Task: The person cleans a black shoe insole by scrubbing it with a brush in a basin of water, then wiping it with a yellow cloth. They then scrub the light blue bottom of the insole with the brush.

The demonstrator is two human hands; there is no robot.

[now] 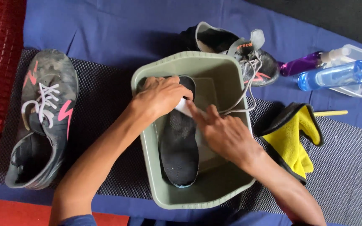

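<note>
Insole (180,146), black, lies mid-frame in the green basin (156,167) (grey shoes flank it), my left hand (162,95) pressing its top, right hand (225,134) pinching a white piece (184,106).

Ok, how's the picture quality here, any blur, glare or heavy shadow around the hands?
Head view: soft, even light; the left hand throws a faint shadow on the black insole. The right hand looks slightly soft, fingertips smeared. Mild glare on the blue bottle; the frame's corners go dark.
</note>
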